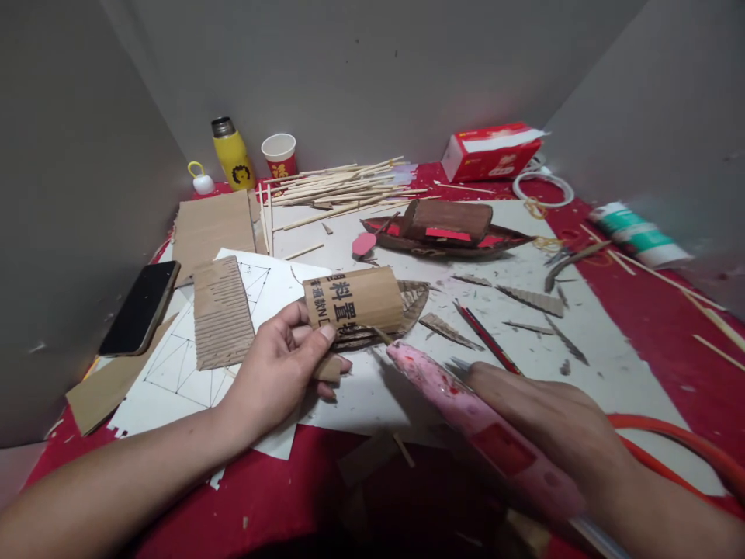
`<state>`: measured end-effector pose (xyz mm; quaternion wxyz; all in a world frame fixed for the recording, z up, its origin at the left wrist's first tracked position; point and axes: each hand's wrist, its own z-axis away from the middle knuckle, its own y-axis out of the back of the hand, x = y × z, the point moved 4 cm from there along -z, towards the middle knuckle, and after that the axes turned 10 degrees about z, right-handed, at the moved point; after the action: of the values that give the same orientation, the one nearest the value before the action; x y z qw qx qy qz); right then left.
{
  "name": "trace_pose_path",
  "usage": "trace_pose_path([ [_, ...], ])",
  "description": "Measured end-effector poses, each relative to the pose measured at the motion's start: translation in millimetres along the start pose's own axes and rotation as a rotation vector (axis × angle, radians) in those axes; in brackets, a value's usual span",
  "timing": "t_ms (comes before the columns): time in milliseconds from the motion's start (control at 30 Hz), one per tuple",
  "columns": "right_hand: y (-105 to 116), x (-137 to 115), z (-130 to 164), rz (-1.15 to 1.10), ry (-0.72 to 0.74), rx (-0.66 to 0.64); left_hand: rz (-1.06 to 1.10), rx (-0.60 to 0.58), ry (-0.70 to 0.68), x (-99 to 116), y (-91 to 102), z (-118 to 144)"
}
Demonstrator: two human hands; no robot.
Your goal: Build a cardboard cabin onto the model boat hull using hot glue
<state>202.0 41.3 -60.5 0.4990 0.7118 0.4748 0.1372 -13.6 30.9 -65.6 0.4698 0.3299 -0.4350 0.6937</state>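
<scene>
My left hand [278, 365] grips a small cardboard boat [372, 310] whose curved cardboard roof bears black printed characters. My right hand [552, 423] holds a pink hot glue gun [466, 411]; its nozzle touches the boat's lower edge just right of my left thumb. A finished brown and red cardboard boat [445, 229] rests farther back on the white sheet [582, 326].
A pile of wooden sticks [337, 190], a yellow bottle [233, 155], a paper cup [280, 154] and a red tissue box [489, 151] lie at the back. A phone [141, 307], corrugated cardboard [221, 310], a red pencil [486, 338] and cardboard scraps lie around.
</scene>
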Motion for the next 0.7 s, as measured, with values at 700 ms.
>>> trace_pose_path([
  [700,-11,-6,-6,-0.02,0.063,-0.049,0.013,-0.02,-0.014,-4,1.7,1],
])
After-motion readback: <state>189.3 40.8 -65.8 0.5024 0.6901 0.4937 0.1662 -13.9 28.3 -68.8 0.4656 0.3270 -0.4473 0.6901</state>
